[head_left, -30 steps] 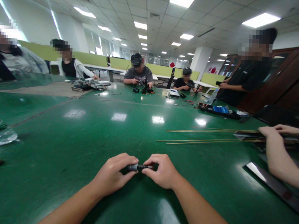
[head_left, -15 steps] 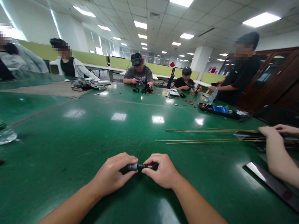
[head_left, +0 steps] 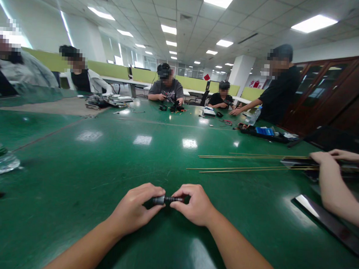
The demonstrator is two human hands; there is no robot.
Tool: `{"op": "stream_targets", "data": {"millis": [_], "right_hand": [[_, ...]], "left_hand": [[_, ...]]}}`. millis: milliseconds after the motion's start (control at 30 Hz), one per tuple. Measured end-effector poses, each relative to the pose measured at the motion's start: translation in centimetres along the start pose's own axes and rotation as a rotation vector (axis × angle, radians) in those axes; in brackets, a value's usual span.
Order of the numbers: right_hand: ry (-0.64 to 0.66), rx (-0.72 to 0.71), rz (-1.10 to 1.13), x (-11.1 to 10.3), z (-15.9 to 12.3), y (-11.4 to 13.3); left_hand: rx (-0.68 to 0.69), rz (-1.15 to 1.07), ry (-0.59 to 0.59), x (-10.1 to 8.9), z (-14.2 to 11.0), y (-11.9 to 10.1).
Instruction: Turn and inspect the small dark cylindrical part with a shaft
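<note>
Head view: your left hand (head_left: 137, 207) closes thumb and fingers on a small dark cylinder (head_left: 159, 200), while your right hand (head_left: 194, 204) pinches the tip of the narrow ridged stem (head_left: 170, 198) that points out of it. The two are held level and end to end over the part of the desk (head_left: 113, 159) towards its near edge; you cannot tell from here whether they are joined or only meeting, nor whether your hands rest on the surface.

The step in hand looks like close two-handed work where cylinder and stem meet. A next move, in judgement, calls for both ends in one line, your left grip steady and your right pinch light enough to feel any turn or slide.

To your right, thin rods (head_left: 240, 169) reach out from a co-worker's hand (head_left: 324, 158) area, and a dark flat device (head_left: 324, 222) lies nearer the desk's near edge, well apart from your work.
</note>
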State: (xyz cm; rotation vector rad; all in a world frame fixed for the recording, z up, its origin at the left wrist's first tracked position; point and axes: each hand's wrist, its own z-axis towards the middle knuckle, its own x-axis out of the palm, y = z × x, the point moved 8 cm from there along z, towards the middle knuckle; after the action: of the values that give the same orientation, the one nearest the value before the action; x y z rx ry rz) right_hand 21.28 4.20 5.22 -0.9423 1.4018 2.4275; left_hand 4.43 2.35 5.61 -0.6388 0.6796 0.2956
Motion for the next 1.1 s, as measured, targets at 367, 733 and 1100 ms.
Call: {"op": "stream_targets", "data": {"millis": [367,733,1100], "right_hand": [[-0.008,0.019,-0.003,-0.09,0.06,-0.18],[-0.014,0.004,-0.014,-0.19,-0.01,0.00],[-0.013,0.004,-0.012,-0.18,-0.04,0.00]], "left_hand": [[-0.001,-0.006,-0.005,-0.39,0.03,-0.05],[0.007,0.003,-0.016,-0.41,0.00,0.05],[-0.008,0.011,-0.008,-0.30,-0.07,0.30]]}}
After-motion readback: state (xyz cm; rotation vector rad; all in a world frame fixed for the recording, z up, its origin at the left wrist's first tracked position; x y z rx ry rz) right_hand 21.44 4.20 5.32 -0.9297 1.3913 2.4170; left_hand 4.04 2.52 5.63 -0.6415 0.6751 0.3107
